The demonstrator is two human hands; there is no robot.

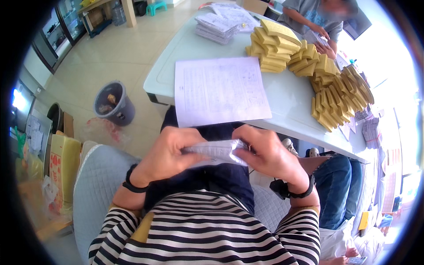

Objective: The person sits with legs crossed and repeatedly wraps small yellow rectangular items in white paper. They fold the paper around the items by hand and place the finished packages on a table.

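Both my hands grip a folded packet of printed paper (217,150) above my lap. My left hand (169,152) pinches its left end, thumb along the near side. At the right end, my right hand (268,152) has thumb and fingers on the packet, beside a shiny, whitish edge. Just beyond my hands, a large printed paper sheet (222,89) lies flat on the pale table (288,106), its near edge at the table's rim. Behind it stands a stack of yellow packets (275,46).
More yellow packets (334,99) are piled along the table's right side. Folded papers (217,28) lie at the far end. Across the table a co-worker (311,23) holds a paper bundle. A waste bin (114,102) stands on the floor at left; a seated person's legs (338,188) are at right.
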